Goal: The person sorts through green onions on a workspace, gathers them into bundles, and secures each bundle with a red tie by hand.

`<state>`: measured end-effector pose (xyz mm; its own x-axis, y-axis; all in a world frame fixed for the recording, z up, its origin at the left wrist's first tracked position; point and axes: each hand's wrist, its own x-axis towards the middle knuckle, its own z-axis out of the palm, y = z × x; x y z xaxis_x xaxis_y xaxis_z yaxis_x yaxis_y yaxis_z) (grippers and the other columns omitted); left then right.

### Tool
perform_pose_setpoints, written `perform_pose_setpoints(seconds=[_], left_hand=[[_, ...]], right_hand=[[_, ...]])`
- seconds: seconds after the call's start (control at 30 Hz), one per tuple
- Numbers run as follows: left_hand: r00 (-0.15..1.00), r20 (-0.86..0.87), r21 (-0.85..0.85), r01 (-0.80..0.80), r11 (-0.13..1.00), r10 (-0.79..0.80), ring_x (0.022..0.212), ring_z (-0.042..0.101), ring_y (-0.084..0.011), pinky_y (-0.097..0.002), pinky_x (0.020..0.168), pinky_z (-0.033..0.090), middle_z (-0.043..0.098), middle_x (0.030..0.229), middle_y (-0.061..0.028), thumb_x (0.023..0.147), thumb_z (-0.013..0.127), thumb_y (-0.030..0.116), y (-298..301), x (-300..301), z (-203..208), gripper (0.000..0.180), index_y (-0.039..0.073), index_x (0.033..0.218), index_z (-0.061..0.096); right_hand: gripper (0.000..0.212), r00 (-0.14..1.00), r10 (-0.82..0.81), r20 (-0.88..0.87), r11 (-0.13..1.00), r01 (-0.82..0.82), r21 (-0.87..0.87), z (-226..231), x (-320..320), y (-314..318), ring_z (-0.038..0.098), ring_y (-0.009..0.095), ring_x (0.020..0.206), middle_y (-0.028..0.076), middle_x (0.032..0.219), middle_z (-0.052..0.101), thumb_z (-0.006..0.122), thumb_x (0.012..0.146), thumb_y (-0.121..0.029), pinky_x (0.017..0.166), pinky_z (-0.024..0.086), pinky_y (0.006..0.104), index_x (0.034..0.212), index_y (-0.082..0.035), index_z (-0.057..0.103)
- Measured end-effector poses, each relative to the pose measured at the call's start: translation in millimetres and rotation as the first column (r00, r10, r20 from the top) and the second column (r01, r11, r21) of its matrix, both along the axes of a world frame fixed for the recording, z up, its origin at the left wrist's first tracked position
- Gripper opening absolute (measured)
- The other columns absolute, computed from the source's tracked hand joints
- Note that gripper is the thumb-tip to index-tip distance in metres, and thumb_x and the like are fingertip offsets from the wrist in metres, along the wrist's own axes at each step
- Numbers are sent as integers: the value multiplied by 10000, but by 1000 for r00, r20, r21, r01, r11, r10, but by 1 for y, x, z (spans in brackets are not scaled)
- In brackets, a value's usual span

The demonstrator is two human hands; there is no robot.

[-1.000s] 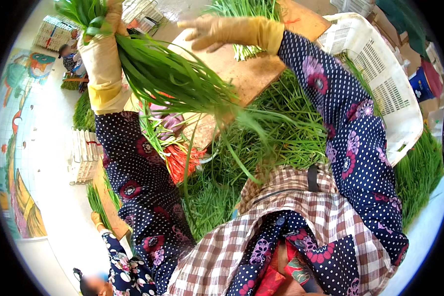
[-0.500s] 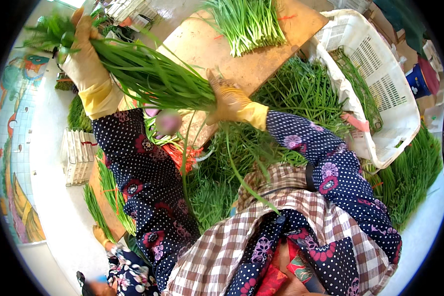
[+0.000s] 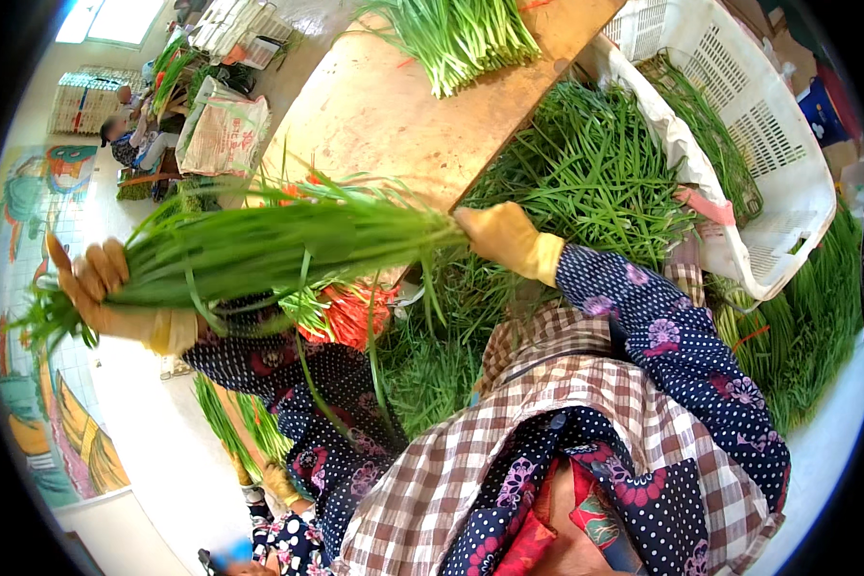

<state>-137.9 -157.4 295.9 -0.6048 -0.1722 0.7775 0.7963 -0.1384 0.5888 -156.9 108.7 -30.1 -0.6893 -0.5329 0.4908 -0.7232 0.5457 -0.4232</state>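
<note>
A long bunch of green chives [image 3: 278, 240] is stretched nearly level between my two gloved hands, slightly blurred by motion. My left hand [image 3: 101, 288], in a tan glove with a yellow cuff, is wrapped round the leafy end, whose tips stick out beyond the fist. At the other end my right hand [image 3: 504, 238], gloved alike, has its fingers closed on the bunch's narrow end. A few loose blades dangle under the bunch. Below it is a pile of red ties [image 3: 350, 315], partly covered by hanging blades.
A tied chive bundle [image 3: 461, 43] lies on the wooden board [image 3: 355, 115]. Loose chives [image 3: 586, 173] are heaped beside it, next to a white slatted crate [image 3: 768, 144]. More chives [image 3: 816, 326] stand at right. Other people sit at far left and lower left; a sack [image 3: 226, 130] stands behind.
My left hand has come down and further left, bringing the bunch from a slant to nearly level. My right hand has shifted right, still at the bunch's end.
</note>
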Motion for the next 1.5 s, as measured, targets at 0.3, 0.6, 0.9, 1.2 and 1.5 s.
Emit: perform_pose_setpoints(seconds=[0.3,0.6,0.9,1.2,1.5], left_hand=[[874,-121,-163,451,878,-471,530,425,-76,-291,712,436,446,569,38,907,465,207,-81,48,6,359,-41,1167,449],[557,-294,122,828,547,-777,360,452,-103,-190,314,360,519,482,-28,818,558,89,-27,67,18,401,-177,1095,443],[494,-327,43,860,509,-806,393,466,-102,-214,331,349,519,501,-30,821,542,56,5,66,29,400,-171,1124,412],[619,-295,56,772,633,-728,420,485,-110,-228,350,365,532,524,-29,813,552,82,-20,91,11,364,-141,1078,438],[654,-271,78,746,661,-706,448,504,-118,-241,370,381,546,547,-29,806,561,109,-25,85,2,330,-111,1032,464]], right_hand=[[150,996,-73,49,989,66,129,-65,52,118,425,124,339,17,499,466,532,774,-60,288,298,248,919,-96,553],[983,709,703,55,686,-656,-316,132,-11,72,380,303,1236,172,1333,398,711,604,-549,1036,288,438,1358,-60,315],[581,611,775,159,625,-778,-59,67,31,-5,597,255,515,120,584,557,691,696,-239,483,485,353,1209,-78,473],[112,852,444,278,879,-474,48,-38,71,108,427,134,341,15,474,436,559,720,-19,318,382,252,815,-64,521],[996,382,917,-113,240,-756,-608,157,1,44,400,297,1220,165,1337,404,726,596,-533,997,336,440,1388,-119,286]])
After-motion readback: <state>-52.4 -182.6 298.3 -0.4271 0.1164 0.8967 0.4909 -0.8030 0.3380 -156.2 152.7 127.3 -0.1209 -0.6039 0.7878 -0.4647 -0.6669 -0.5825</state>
